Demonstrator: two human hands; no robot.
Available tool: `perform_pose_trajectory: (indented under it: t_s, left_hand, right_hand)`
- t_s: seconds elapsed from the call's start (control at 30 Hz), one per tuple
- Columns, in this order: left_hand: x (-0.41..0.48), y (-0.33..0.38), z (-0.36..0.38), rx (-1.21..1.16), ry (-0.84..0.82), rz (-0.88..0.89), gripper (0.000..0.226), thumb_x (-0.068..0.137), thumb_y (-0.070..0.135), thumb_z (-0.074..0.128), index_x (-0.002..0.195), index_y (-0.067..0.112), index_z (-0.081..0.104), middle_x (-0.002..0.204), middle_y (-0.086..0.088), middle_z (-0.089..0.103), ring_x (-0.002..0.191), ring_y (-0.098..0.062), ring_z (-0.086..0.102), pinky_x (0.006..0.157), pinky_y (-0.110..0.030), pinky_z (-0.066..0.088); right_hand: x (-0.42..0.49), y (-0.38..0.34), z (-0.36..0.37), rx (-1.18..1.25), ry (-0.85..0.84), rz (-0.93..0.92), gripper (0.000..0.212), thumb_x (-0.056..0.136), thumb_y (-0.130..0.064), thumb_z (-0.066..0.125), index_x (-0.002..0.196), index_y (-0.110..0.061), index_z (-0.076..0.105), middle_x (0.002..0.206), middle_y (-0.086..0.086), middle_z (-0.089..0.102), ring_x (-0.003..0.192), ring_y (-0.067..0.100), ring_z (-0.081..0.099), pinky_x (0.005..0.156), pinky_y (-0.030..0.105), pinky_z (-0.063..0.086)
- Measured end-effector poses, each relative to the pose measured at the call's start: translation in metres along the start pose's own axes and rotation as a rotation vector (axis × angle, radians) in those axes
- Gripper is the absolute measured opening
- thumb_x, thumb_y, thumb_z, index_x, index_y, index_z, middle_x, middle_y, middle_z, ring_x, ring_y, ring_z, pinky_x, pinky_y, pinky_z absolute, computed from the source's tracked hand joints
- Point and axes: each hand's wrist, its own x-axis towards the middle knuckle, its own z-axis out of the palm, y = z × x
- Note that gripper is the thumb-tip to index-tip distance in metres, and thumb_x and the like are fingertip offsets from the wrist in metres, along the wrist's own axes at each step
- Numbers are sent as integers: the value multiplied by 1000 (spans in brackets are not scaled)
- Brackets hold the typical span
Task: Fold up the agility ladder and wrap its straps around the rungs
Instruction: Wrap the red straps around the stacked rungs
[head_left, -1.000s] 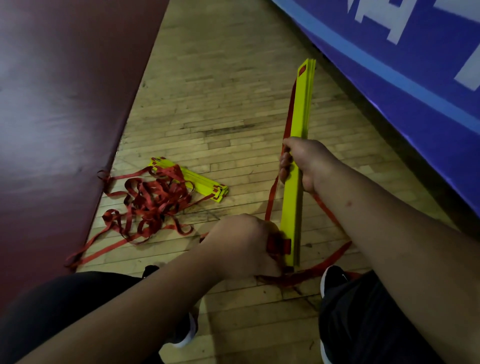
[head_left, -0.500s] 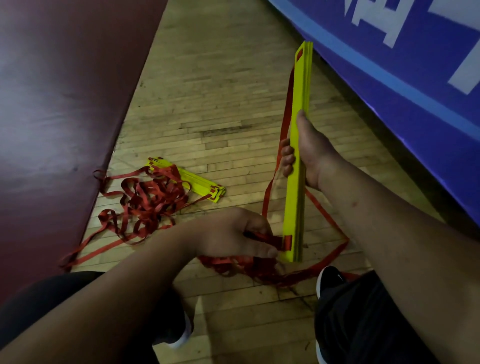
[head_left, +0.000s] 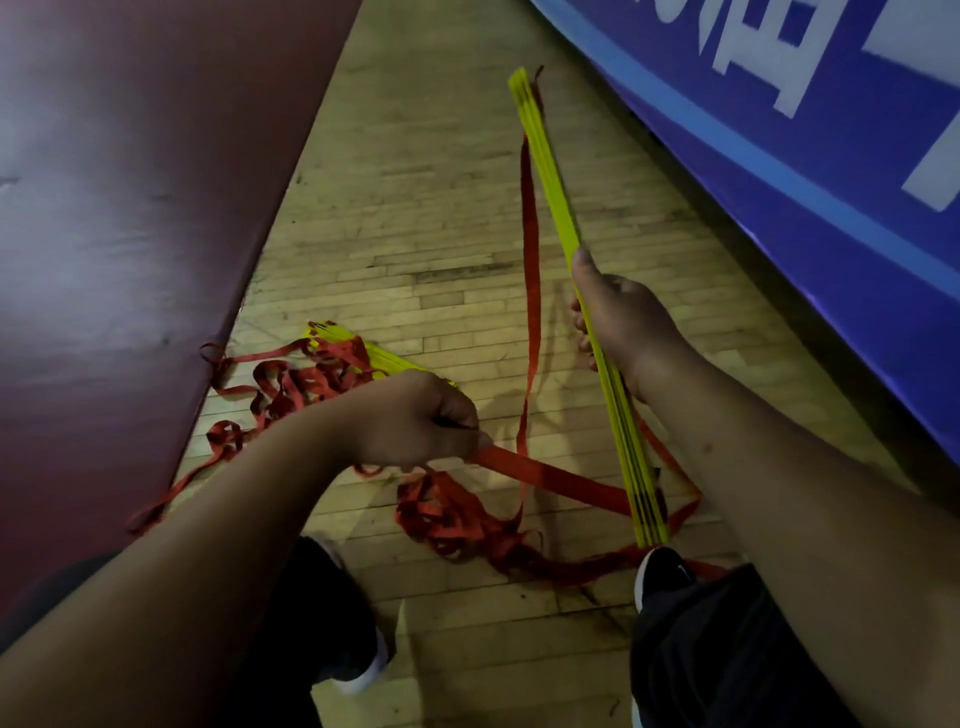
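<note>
The rung stack (head_left: 550, 171) stands nearly upright, tilted slightly away from the person, with its lower end down beside the right shoe (head_left: 662, 571); whether that end bears on the floor (head_left: 441, 208) or on the shoe cannot be told. The right hand (head_left: 623, 322) grips the stack at about mid-length, fingers curled round it and the thumb laid up along its edge. The left hand (head_left: 415, 421) is closed in a fist on the taut strap (head_left: 550, 475), which runs in a straight line from the fist to the lower part of the stack. A hanging strap (head_left: 531, 260) drops from near the top of the stack to the loose strap pile (head_left: 457, 519) on the floor between the feet. A second rung bundle (head_left: 384, 358) lies flat behind the left hand, with a strap tangle (head_left: 296, 384) beside it that reaches the edge of the maroon mat (head_left: 130, 208); whether it joins the held stack cannot be told. A blue panel (head_left: 779, 182) borders the floor on the right. Judged from this layout, the rungs in hand are already gathered and the work is at the start of wrapping: slack is drawn out, but no turn of strap is visible round the stack. The next move calls for carrying the taut strap across and round the stack under steady tension, while the right hand holds the rungs aligned and shifts clear of each turn. The loose pile is likely to snag, so feed it gradually.
</note>
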Motion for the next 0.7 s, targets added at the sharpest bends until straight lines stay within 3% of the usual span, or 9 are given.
perform_pose_trajectory:
  t_s: [0.13,0.23,0.33,0.4,0.47,0.6,0.7]
  left_hand:
    - [-8,-19,-24,50,120,-28,35,105,45,69,70,42,69,59,13,57,57,-5,53,59,-30,46]
    - [-14,-29,-44,57,282,-86,29,103,49,70,78,35,75,68,7,68,64,-12,62,66,-33,51]
    - [-16,-39,-59,-30,493,-115,26,104,50,69,85,34,80,71,1,72,63,-12,65,65,-32,52]
    - [-15,-45,-66,-179,653,-117,23,105,48,67,99,30,81,70,0,71,59,-9,64,59,-29,51]
    - [-14,-53,-72,-371,787,-107,30,105,54,65,118,30,78,72,0,69,60,-13,63,59,-32,51]
    - [-15,-61,-80,-624,834,-78,44,106,65,55,142,39,63,81,1,69,62,-18,54,58,-34,46]
    - [-13,-56,-78,-633,858,-98,29,110,62,47,121,44,68,101,-4,71,71,-18,55,64,-34,47]
  right_hand:
    - [-5,1,-3,-79,-3,-82,65,86,-87,60,93,-23,75,82,1,75,78,24,73,75,45,60]
    - [-14,1,-4,-109,-35,-165,45,91,-70,72,92,-25,76,71,-10,69,66,7,65,65,32,49]
    - [-20,-1,-4,-120,-135,-197,36,90,-63,79,108,-31,79,91,-11,78,82,4,72,73,31,51]
    - [-24,0,-4,-169,-179,-216,33,88,-60,81,107,-33,77,89,-19,74,81,-2,69,72,29,48]
    - [-28,-2,-4,-224,-248,-241,21,89,-55,83,93,-37,73,78,-20,70,70,-5,63,67,28,47]
    - [-34,-1,-1,-307,-324,-295,24,89,-55,83,93,-33,74,84,-7,70,76,7,65,70,35,49]
    - [-38,-3,3,-309,-381,-285,22,89,-52,84,103,-37,76,92,-9,74,83,6,69,75,36,53]
